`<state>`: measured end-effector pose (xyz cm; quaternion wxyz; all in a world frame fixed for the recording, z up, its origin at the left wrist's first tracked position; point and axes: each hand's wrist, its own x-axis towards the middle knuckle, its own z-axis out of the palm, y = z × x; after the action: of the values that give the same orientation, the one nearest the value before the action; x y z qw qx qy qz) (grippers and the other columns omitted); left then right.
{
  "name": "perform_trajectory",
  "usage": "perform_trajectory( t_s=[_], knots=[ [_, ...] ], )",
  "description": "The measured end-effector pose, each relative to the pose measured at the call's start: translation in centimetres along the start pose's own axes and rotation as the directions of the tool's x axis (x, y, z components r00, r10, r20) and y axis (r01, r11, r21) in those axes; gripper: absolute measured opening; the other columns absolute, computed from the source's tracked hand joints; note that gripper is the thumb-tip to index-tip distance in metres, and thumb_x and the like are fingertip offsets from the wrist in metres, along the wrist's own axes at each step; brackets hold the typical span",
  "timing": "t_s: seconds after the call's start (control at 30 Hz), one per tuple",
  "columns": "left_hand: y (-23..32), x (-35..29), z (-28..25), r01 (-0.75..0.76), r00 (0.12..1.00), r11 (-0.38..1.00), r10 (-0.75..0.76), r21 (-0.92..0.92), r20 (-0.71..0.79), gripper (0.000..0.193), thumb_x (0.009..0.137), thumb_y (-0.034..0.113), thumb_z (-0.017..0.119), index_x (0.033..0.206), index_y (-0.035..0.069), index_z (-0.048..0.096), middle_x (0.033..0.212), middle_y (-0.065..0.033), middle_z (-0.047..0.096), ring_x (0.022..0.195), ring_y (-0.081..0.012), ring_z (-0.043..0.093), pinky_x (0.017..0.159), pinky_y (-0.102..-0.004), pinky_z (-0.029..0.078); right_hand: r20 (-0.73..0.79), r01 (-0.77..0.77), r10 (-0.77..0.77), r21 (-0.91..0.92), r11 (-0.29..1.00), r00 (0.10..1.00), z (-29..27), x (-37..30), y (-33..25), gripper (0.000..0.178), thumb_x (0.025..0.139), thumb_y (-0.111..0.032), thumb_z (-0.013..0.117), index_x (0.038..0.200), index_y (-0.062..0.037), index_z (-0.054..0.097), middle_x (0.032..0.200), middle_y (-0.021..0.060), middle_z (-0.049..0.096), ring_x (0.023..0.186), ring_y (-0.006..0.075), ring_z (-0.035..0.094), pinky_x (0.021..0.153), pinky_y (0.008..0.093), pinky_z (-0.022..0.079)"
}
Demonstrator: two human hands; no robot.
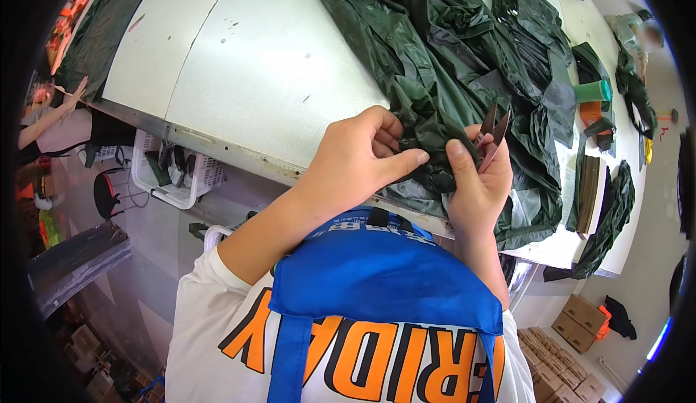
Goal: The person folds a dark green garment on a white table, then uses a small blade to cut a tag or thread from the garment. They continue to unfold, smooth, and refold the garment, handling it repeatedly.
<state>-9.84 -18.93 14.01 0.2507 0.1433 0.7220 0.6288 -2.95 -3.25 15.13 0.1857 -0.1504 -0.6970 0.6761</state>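
Shiny dark green fabric [428,127] lies bunched at the table's near edge, in front of my body. My left hand [362,153] is closed on a fold of it, thumb pressing from the near side. On the other side of the fold, my right hand [482,178] pinches the cloth between thumb and fingers. That same hand also grips a pair of thread snips [491,136], blades pointing up and away from the cloth. Whatever lies inside the pinched fold is hidden by my fingers.
More dark green pieces [533,33] are heaped on the white table [268,47]. A green cylinder [591,92] stands to the right. White baskets [177,198] sit below the table's left edge. A co-worker's hand [72,98] rests at far left. Cardboard boxes [580,323] are stacked lower right.
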Motion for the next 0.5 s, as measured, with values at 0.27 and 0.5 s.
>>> perform_trajectory(
  t_s=[0.27,0.5],
  knots=[
    [-0.9,0.3,-0.5,0.039,0.995,0.852,0.012,-0.521,0.094,0.005,0.087,0.005,0.057,0.091,0.001,0.056,0.083,-0.0069,0.063,0.065,-0.0083,0.057,0.051,-0.0204,0.045,0.014,-0.220,0.251,0.536,0.815,0.968,-1.0,1.1,1.1,0.016,0.092,-0.003,0.054,0.108,-0.0040,0.054,0.098,0.0017,0.058,0.088,0.0103,0.056,0.081,0.0256,0.046],
    [-1.5,0.0,-0.6,0.130,0.982,0.527,0.046,-0.840,0.181,0.005,0.090,0.007,0.051,0.093,0.008,0.048,0.088,-0.0033,0.059,0.070,-0.0077,0.054,0.047,-0.0189,0.038,-0.044,-0.227,0.285,0.492,0.841,0.958,-1.4,0.8,2.2,0.018,0.090,-0.002,0.058,0.107,-0.0060,0.055,0.097,-0.0030,0.055,0.087,0.0054,0.050,0.080,0.0220,0.040]
  ],
)
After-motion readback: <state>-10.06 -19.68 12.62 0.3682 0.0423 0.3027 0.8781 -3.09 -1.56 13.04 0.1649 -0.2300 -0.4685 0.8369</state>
